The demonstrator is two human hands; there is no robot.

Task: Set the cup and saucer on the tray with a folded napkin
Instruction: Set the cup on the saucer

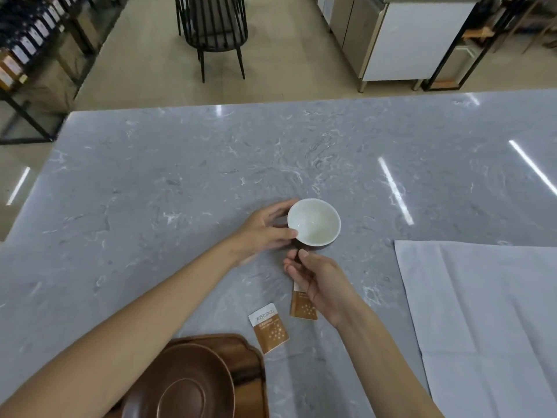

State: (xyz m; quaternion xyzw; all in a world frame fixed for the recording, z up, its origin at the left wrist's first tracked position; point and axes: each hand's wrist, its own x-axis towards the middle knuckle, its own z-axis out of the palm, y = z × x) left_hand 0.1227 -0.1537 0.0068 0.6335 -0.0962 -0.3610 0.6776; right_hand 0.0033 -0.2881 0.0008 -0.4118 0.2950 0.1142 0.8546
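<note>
A cup (314,221), white inside and brown outside, stands upright on the grey marble counter. My left hand (265,230) grips its left rim, thumb on the near edge and fingers round the far side. My right hand (316,282) is just in front of the cup, with thumb and forefinger pinched on a dark piece at the cup's near side, apparently its handle. A brown saucer (184,384) lies on the wooden tray (241,354) at the bottom left. A pale napkin (488,312) lies spread out with creases at the right.
Two brown-and-white packets lie on the counter: one packet (269,328) beside the tray, the other packet (302,307) partly under my right hand. Beyond the counter's far edge are a black chair (215,28), a steel cabinet (401,37) and shelves of bottles (27,46).
</note>
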